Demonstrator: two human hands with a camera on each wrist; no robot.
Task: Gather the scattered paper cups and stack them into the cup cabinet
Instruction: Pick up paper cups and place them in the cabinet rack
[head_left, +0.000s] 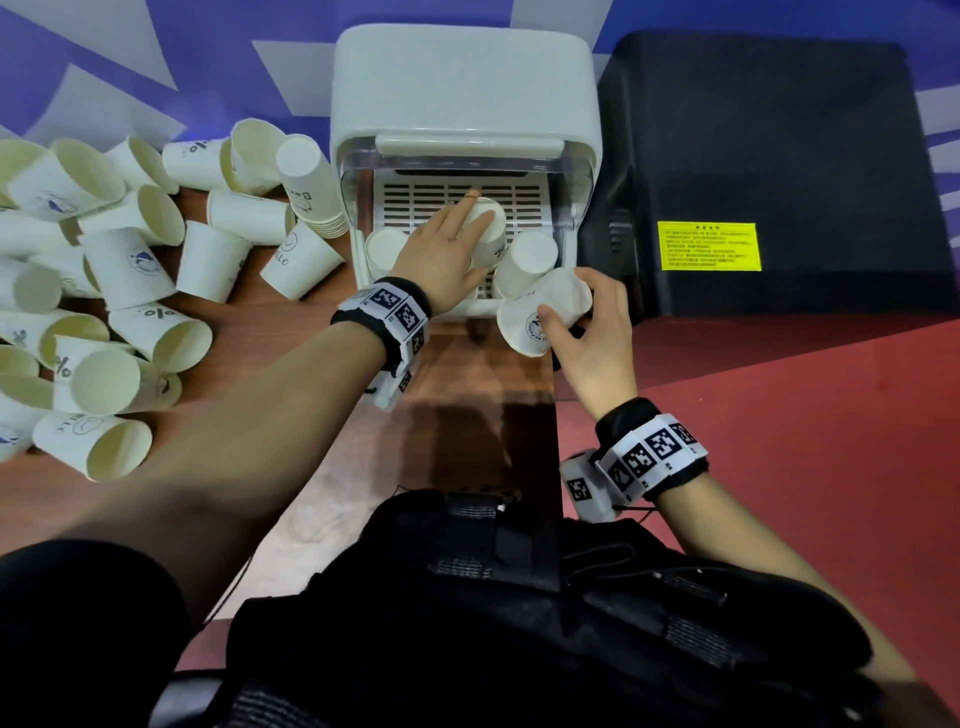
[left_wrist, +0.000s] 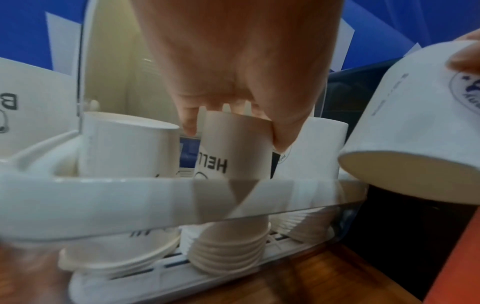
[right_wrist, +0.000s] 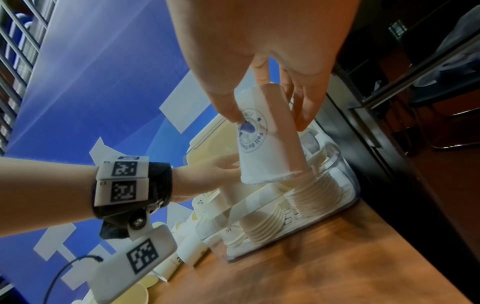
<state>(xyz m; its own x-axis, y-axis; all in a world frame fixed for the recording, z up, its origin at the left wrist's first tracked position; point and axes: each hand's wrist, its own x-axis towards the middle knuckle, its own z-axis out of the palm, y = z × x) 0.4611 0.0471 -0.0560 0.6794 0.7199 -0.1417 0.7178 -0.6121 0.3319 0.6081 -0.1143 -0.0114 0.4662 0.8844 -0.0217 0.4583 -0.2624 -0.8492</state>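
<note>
The white cup cabinet (head_left: 462, 83) stands open at the back of the table, with upside-down cup stacks inside it. My left hand (head_left: 475, 215) reaches in and grips the top of an upside-down "HELLO" cup (left_wrist: 231, 148) on the middle stack, between finger (left_wrist: 188, 123) and thumb. Other stacks stand to its left (head_left: 384, 249) and right (head_left: 530, 260). My right hand (head_left: 587, 332) holds another paper cup (head_left: 545, 317) with a blue round logo, mouth down and tilted, just outside the cabinet's front right corner. Thumb and fingers pinch that cup (right_wrist: 270, 156) near its base.
Several loose paper cups (head_left: 130, 291) lie scattered on the wooden table (head_left: 467, 415) left of the cabinet, and a nested stack (head_left: 311, 182) leans against its left wall. A black box (head_left: 769, 156) with a yellow label stands close on the right. Red floor (head_left: 779, 441) lies beyond the table edge.
</note>
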